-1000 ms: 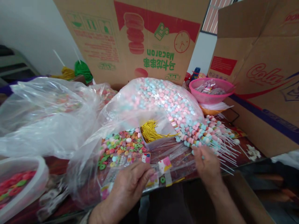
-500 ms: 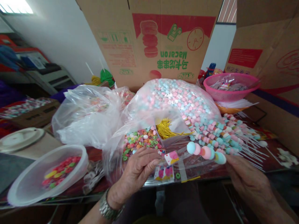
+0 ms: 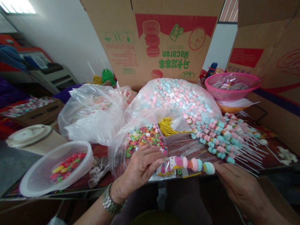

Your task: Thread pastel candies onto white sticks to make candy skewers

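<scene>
My left hand (image 3: 142, 165), with a metal watch on its wrist, pinches the edge of a small clear bag with a pink, white and yellow print (image 3: 175, 162). A skewer of pink, blue and white marshmallows (image 3: 199, 165) lies level, its left end inside the bag's mouth. At its right end my right hand (image 3: 236, 184) has its fingers closed by the last marshmallow; the stick is hidden. Finished-looking marshmallow skewers (image 3: 220, 140) are piled behind my right hand. Beyond my left hand are colourful rings (image 3: 142, 137) in clear plastic.
Gold twist ties (image 3: 167, 126) fill a small box at the centre. Behind it rests a big bag of marshmallows (image 3: 178, 93). A white bowl with rings (image 3: 86, 162) stands left, beside a lidded container (image 3: 30, 136). A pink basket (image 3: 234, 93) is at right.
The skewer has moved left and its left end has entered the printed bag. My right hand has shifted left with it, while my left hand stays near the same place.
</scene>
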Demonstrator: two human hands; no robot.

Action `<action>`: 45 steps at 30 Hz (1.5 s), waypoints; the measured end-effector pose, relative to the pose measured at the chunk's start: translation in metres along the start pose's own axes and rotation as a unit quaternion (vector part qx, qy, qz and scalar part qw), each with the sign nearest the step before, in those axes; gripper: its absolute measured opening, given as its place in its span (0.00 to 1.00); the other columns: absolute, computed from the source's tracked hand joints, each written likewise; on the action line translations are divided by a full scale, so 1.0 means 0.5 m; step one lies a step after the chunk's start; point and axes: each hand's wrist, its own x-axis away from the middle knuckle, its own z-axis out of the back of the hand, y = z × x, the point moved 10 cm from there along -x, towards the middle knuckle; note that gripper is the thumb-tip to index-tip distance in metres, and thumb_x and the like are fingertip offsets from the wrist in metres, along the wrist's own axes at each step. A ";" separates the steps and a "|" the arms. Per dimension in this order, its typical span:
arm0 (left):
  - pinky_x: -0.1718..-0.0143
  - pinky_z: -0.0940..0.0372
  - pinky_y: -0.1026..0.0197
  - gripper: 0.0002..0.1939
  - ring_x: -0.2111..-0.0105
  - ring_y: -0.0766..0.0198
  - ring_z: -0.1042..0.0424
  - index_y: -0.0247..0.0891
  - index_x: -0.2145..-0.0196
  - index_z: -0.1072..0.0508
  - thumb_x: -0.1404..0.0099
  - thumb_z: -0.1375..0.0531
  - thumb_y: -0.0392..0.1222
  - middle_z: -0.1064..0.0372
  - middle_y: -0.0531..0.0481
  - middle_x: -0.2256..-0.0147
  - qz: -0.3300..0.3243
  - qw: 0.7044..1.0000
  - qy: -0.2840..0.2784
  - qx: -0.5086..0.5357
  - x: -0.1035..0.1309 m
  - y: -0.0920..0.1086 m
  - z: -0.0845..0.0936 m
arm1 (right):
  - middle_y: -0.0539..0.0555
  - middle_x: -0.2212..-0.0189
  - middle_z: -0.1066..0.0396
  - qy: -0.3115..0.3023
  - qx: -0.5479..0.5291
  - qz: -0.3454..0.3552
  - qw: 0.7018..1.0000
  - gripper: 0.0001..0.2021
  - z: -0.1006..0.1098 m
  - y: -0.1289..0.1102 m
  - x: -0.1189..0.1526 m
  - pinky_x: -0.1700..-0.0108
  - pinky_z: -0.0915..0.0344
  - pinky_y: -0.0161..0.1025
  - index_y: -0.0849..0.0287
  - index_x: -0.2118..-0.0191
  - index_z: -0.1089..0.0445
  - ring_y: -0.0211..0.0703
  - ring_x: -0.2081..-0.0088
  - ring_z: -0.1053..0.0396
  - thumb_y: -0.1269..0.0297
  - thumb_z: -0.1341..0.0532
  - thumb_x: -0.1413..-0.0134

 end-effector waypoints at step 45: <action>0.71 0.35 0.61 0.20 0.82 0.68 0.34 0.36 0.76 0.34 0.49 0.34 0.55 0.36 0.57 0.84 0.462 0.514 0.280 0.666 0.097 -0.122 -0.165 | 0.50 0.79 0.33 -0.074 -0.388 -0.244 0.886 0.18 -0.226 -0.157 -0.036 0.73 0.39 0.30 0.60 0.67 0.31 0.37 0.77 0.35 0.57 0.53 0.37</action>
